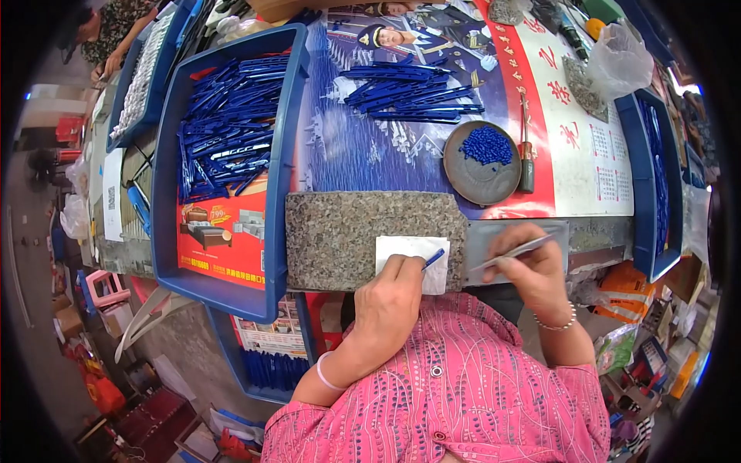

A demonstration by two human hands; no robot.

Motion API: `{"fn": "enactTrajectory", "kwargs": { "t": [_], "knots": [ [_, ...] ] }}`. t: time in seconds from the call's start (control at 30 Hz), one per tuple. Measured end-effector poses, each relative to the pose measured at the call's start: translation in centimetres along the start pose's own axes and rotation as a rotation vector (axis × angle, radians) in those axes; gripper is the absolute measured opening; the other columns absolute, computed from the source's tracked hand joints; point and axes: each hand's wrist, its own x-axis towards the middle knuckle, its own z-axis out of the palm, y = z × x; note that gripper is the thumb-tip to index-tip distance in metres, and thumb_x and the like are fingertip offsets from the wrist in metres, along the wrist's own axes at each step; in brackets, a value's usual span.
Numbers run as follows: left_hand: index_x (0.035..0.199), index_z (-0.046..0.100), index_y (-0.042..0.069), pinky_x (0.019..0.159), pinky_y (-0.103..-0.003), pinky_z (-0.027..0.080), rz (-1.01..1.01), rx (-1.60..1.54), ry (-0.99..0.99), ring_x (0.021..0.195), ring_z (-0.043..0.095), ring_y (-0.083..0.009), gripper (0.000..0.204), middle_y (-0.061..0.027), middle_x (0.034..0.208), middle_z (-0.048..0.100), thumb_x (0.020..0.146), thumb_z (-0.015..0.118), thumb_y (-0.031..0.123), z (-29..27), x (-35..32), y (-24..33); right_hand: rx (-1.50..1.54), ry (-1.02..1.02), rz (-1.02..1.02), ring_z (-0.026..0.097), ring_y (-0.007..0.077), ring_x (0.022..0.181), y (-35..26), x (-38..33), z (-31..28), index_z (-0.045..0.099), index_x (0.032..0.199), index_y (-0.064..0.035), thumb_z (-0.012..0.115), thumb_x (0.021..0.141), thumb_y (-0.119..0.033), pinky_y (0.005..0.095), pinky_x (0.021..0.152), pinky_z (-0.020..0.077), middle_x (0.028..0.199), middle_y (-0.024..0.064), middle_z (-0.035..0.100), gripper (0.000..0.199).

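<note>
My left hand [390, 293] presses down at the near edge of a speckled granite block [332, 239]. Its fingers pinch a slim blue metal piece [434, 258], of which only one end shows, over a folded white cloth or paper [436, 281]. To the right, my right hand [534, 270] grips thin silvery tweezers [519, 250], their narrow end pointing left towards the block. Beyond that hand stands a round dark dish [471, 181] with a heap of tiny blue parts [486, 146]. Several long blue strips [413, 91] lie piled past the block.
At the left, a blue tray [164, 231] holds many blue strips. Another blue tray [676, 231] stands far right, and one with strips [262, 392] sits below table level. A screwdriver [527, 170] lies beside the dish. At the far left, another person's hand [114, 63] shows.
</note>
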Motion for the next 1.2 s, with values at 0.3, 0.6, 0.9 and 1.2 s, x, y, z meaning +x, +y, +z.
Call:
{"fn": "enactTrajectory", "kwargs": {
  "t": [0.3, 0.6, 0.9, 1.2],
  "knots": [
    [0.094, 0.055, 0.004, 0.057, -0.043, 0.046, -0.013, -0.006, -0.018, 0.069, 0.058, -0.0365, 0.011, -0.0143, 0.086, 0.055, 0.083, 0.056, 0.006, 0.2, -0.2, -0.4, -0.099, -0.134, -0.007, 0.06, 0.0147, 0.079, 3.0, 1.9, 2.7, 0.046, 0.093, 0.0019, 0.057, 0.085, 0.0, 0.0275, 0.069, 0.0521, 0.092, 0.0122, 0.055, 0.013],
    [0.092, 0.055, 0.004, 0.054, -0.043, 0.046, -0.004, 0.004, -0.026, 0.067, 0.058, -0.0364, 0.011, -0.0142, 0.085, 0.054, 0.082, 0.057, 0.006, 0.2, 0.0, -0.7, -0.208, -0.162, -0.033, 0.057, 0.0128, 0.078, 3.1, 2.1, 2.8, 0.046, 0.091, 0.0012, 0.057, 0.085, -0.001, 0.0258, 0.068, 0.0501, 0.091, 0.011, 0.054, 0.012],
    [0.091, 0.054, 0.004, 0.054, -0.043, 0.045, 0.0, 0.004, -0.029, 0.066, 0.057, -0.0362, 0.01, -0.0134, 0.084, 0.054, 0.082, 0.057, 0.005, 0.3, 0.2, -0.7, -0.335, -0.176, -0.105, 0.055, 0.0122, 0.074, 2.9, 2.5, 2.9, 0.048, 0.086, -0.0001, 0.058, 0.083, 0.001, 0.027, 0.065, 0.0473, 0.085, 0.0093, 0.055, 0.011],
    [0.091, 0.055, 0.003, 0.054, -0.042, 0.046, 0.017, 0.001, -0.029, 0.066, 0.058, -0.0356, 0.011, -0.0135, 0.084, 0.053, 0.081, 0.058, 0.005, 0.4, 0.2, -0.8, -0.591, -0.214, -0.318, 0.058, 0.0196, 0.073, 1.9, 2.6, 3.2, 0.052, 0.082, 0.0002, 0.062, 0.076, 0.006, 0.0298, 0.063, 0.0464, 0.079, 0.011, 0.058, 0.014]
  ]
}}
